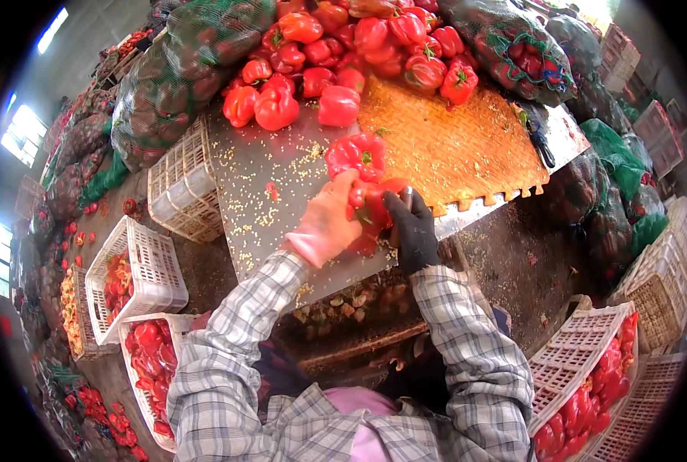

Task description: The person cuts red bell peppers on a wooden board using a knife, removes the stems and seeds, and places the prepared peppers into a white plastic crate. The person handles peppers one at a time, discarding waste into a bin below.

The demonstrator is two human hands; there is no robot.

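My left hand [327, 222], in a pink glove, holds a red bell pepper [372, 211] over the near part of a metal tabletop [251, 190] strewn with seeds. On the pepper's right side is my right hand [415, 231], in a black glove, closed around a small tool [405, 196] whose metal part shows near the thumb; its kind is unclear. Another red bell pepper [356, 156], stem upward, lies just beyond my left fingers. Farther back a large heap of red bell peppers [320, 52] covers the table. An orange foam mat [447, 144] lies on the right half.
Green mesh sacks [170, 75] of peppers flank the heap, another sack [511, 52] at right. White plastic crates [164, 277] stand at left, one crate [574, 352] with red peppers at right. A dark cord-like item [539, 141] lies by the mat. Vegetable scraps [349, 303] sit below the table edge.
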